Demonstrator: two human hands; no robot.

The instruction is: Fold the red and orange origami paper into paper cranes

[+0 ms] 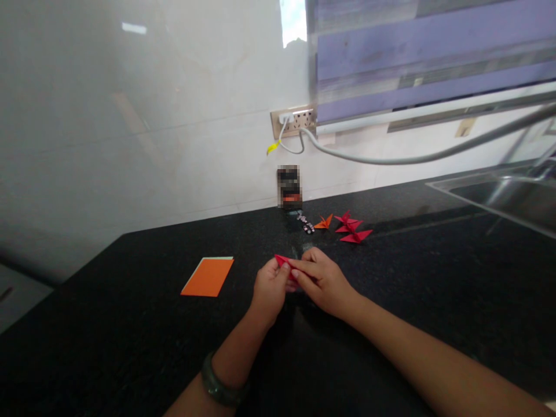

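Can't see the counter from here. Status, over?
Left hand, right hand both pinch the red paper over the counter. Orange sheet apart, to the left. Folded figures behind, untouched.

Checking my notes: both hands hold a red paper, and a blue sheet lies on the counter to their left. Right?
Not quite: the head view shows the sheet is orange, not blue. The left hand and right hand do hold the red paper.

1. Daylight comes through the window (293, 20) at the top, blown out to white (no detail there).
2. The glossy wall (130, 116) shows soft glare and a small bright reflection (134, 28).
3. The black counter (130, 336) is dim, with faint shadow under the left hand (270, 286) and right hand (325, 284).
4. The edges bend and smear, while the red paper (284, 262) at centre is fairly sharp.
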